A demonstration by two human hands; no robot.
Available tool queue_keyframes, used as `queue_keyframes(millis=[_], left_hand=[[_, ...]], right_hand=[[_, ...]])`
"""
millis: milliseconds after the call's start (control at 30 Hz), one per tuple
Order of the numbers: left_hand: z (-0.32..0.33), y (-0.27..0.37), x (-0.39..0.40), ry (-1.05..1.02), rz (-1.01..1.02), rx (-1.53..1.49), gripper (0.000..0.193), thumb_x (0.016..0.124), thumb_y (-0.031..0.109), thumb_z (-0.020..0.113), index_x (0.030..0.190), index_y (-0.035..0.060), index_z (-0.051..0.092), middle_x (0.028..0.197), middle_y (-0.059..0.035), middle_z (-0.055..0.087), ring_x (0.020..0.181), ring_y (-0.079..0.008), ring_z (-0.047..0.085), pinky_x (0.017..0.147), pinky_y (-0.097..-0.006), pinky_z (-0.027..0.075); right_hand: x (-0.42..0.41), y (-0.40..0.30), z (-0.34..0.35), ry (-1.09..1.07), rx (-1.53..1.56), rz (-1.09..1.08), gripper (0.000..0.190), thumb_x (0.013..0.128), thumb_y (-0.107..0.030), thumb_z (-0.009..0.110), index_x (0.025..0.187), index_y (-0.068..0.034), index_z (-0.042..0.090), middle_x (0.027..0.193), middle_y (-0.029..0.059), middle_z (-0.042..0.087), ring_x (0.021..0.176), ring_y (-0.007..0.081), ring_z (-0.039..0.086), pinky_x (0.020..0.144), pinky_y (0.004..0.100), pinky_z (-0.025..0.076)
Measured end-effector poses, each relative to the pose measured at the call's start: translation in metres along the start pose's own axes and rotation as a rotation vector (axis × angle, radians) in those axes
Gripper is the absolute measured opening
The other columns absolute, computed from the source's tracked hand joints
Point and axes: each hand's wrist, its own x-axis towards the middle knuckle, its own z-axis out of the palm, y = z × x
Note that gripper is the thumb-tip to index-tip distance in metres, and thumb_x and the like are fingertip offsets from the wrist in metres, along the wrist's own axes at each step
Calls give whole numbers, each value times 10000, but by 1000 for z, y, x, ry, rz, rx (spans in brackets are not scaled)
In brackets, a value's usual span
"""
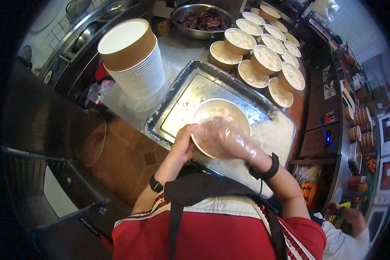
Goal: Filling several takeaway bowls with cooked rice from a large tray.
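My left hand (184, 141) grips the rim of a paper bowl (243, 118) at its left side. The bowl is tilted above a black-rimmed metal tray (178, 118). Inside the bowl lies some white rice (222, 112). A clear plastic glove covers my right hand (226, 136), which reaches down into the bowl over the rice. Its fingers are blurred and mostly hidden, so whether they hold rice is unclear. Loose cooked rice (276, 136) is heaped in the tray's right and near parts, while grains stick to its rim.
A tall stack of paper bowls (133, 65) stands at the left on the metal counter (188, 50). Several rice-filled bowls (266, 58) are piled at the back right. Behind is a steel basin (201, 21) of dark meat pieces. Another person's arm (352, 217) shows at lower right.
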Motion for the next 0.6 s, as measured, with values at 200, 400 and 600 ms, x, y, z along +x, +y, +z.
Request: queue_keyframes(millis=[200, 400, 600], left_hand=[[-7, 14, -9, -83, 66, -8, 391, 747, 259, 496, 1013, -18, 423, 910, -136, 535, 786, -203, 570, 657, -313, 504], [2, -12, -2, -6, 12, 29, 338, 739, 244, 520, 972, 14, 436, 911, -109, 516, 771, -162, 551, 646, -281, 491], [-17, 13, -13, 30, 85, -28, 436, 737, 274, 513, 1032, -33, 419, 933, -135, 543, 805, -199, 573, 674, -293, 500]], right_hand=[[-15, 17, -5, 81, 373, 15, 181, 676, -86, 493, 845, -75, 557, 781, 97, 545, 729, 234, 542, 638, 320, 441], [0, 9, -1, 14, 511, 225, 304, 694, -143, 527, 995, -99, 532, 876, 129, 546, 812, 281, 538, 716, 369, 424], [-10, 37, -11, -196, 610, 82, 305, 701, -194, 559, 983, -80, 529, 765, 137, 543, 745, 277, 534, 635, 333, 434]])
